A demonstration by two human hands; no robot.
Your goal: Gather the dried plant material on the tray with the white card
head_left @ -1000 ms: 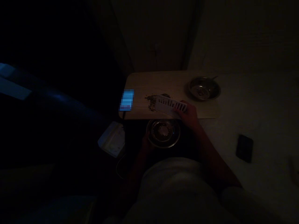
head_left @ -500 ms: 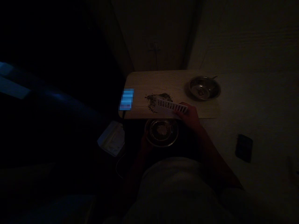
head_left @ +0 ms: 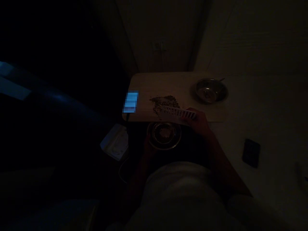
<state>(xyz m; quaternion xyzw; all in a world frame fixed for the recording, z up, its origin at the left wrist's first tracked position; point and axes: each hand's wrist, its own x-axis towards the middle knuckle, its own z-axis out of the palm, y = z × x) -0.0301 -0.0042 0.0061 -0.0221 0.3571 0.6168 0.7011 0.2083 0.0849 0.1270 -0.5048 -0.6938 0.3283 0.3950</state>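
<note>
In dim light, my right hand (head_left: 199, 122) is closed on the end of a pale, flat piece with a row of slots (head_left: 179, 112); its exact kind does not show. The slotted piece lies low over the near edge of a small wooden table (head_left: 141, 81), against a scattered heap of dark, crumbly bits (head_left: 168, 100). Just below that edge, my left hand (head_left: 149, 146) grips the left rim of a round metal bowl (head_left: 178, 141). A lighter mass of stuff sits in the bowl's bottom. Most of my left fingers are lost in the dark.
A second metal bowl (head_left: 211, 91) with a utensil handle over its rim stands at the table's right end. A lit, pixelated screen (head_left: 130, 102) is at the left end. A pale box or packet (head_left: 115, 142) lies lower left, a dark flat object (head_left: 251, 153) to the right.
My right hand and the slotted piece have moved slightly right and toward me. The bowl in my left hand has shifted a little left. Some dark bits now lie spread farther right.
</note>
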